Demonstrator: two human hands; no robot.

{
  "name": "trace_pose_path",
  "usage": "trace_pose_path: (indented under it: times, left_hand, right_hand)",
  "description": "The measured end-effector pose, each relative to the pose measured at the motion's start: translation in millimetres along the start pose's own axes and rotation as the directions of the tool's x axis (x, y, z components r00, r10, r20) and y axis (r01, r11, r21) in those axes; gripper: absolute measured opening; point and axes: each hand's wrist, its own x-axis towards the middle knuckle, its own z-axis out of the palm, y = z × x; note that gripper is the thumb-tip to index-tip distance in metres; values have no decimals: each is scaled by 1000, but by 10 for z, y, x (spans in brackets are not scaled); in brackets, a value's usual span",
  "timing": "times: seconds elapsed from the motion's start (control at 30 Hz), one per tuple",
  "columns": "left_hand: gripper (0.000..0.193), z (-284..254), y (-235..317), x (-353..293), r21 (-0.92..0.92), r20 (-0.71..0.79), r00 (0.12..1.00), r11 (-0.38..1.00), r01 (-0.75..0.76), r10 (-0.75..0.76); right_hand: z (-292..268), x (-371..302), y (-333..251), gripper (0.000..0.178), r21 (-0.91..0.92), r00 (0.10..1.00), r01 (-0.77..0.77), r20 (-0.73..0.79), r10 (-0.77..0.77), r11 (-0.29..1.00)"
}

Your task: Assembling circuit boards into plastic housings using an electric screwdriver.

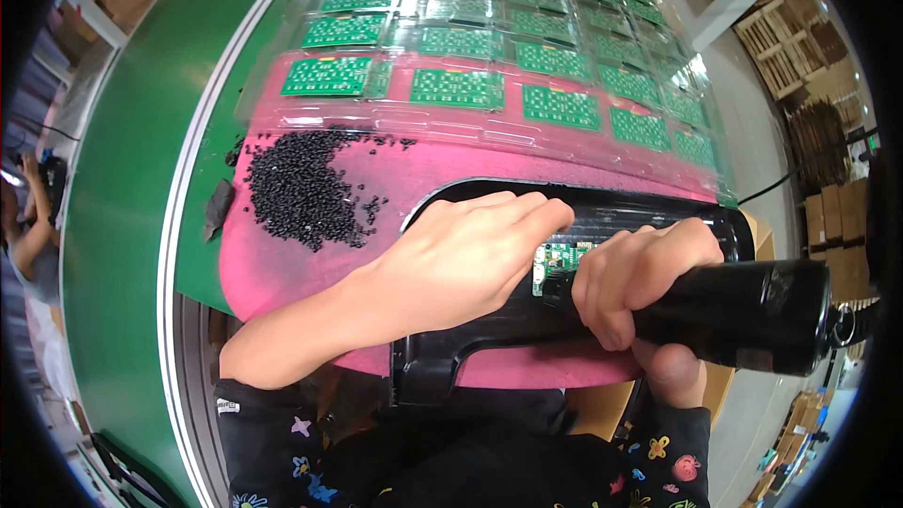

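Observation:
A black plastic housing [527, 327], long and trough-shaped, lies on the pink mat in front of me. Inside it a small green circuit board [564, 254] shows between my two hands. My right hand [640, 277] is wrapped round a thick black power screwdriver [767, 315], held nearly level with its nose toward the board. The tool's tip is hidden. Across the housing from the left reaches my left hand [470, 249], its fingers bent down beside the board. Its fingertips are out of sight, so what they hold cannot be made out.
A heap of small black screws [306, 188] is spread on the pink mat [433, 158] at left. Beyond it stand clear plastic trays [376, 122] with rows of green circuit boards [457, 88]. A dark scrap [219, 207] lies at the mat's left edge. Cardboard boxes [832, 216] are at right.

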Motion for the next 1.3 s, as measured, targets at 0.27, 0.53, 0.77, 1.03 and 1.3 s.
trace_pose_path:
  times: [0.27, 0.53, 0.77, 1.03, 1.3]
  left_hand:
    - [30, -37, -19, -22, -4, 102, 995, 1000, -17, 17]
    - [34, 8, -12, -20, -126, 87, 982, 980, -155, 167]
    - [27, 74, -3, 35, -296, 5, 972, 929, -223, 236]
    - [31, 29, 94, 62, -243, 1, 980, 951, -193, 199]
    - [80, -49, -215, 26, -74, -223, 938, 955, -287, 265]
  right_hand:
    - [110, -71, -53, 43, 115, 984, -41, -167, 60, 993]
    - [87, -39, -73, 36, -63, 842, 411, -356, -405, 909]
    - [41, -66, -72, 36, -29, 779, 534, -371, -505, 845]
    - [-74, -167, -134, 39, 23, 821, 500, -331, -465, 866]
    - [-312, -380, -264, 45, -315, 830, 164, -468, -303, 935]
